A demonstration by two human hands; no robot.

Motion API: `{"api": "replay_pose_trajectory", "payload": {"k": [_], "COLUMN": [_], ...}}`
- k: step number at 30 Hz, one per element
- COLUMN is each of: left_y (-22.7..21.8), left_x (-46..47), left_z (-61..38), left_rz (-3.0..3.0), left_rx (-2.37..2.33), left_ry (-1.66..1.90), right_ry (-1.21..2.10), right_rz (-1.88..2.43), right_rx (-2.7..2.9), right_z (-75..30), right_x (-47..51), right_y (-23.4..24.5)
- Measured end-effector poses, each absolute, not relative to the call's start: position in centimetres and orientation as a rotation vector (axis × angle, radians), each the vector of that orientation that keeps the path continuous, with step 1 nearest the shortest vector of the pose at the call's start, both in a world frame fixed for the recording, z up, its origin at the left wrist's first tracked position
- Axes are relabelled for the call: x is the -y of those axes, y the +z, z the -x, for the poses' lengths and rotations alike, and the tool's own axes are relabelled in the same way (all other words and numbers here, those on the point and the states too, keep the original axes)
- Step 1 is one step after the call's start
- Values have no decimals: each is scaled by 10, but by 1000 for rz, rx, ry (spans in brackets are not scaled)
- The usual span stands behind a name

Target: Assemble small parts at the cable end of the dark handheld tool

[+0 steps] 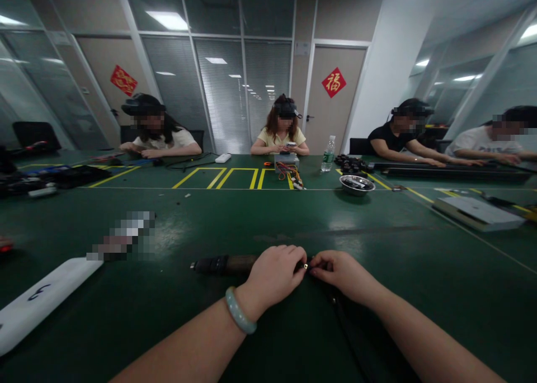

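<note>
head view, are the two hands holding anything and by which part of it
The left hand seems to pinch a small piece near its shiny end; whether the right hand, close beside it, holds anything cannot be told.

left hand is wrapped round a dark tool on the green table, right hand pinched up beside a tiny shiny bit, metal bowl farther back

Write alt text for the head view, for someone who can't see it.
A person's left hand and right hand are close together at a small metal piece over a green table; their exact grip is unclear. A dark tool lies partly behind the left hand, a long white object at far left; four people sit beyond.
</note>
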State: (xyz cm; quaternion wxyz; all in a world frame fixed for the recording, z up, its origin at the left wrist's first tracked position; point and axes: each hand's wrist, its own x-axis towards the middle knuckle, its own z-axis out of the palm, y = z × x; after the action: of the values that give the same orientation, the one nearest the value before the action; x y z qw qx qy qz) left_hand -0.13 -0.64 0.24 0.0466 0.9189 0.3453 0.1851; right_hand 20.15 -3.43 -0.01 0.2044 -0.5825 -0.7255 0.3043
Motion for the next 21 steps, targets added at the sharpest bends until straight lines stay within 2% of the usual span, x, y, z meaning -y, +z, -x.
{"api": "replay_pose_trajectory", "payload": {"k": [21], "left_y": [4], "left_x": [7], "left_z": [3], "left_rz": [-2851], "left_rx": [-1007], "left_ry": [498], "right_ry": [875], "right_rz": [1621], "right_rx": [2044], "right_z": [-200], "right_x": [36], "right_y": [5]}}
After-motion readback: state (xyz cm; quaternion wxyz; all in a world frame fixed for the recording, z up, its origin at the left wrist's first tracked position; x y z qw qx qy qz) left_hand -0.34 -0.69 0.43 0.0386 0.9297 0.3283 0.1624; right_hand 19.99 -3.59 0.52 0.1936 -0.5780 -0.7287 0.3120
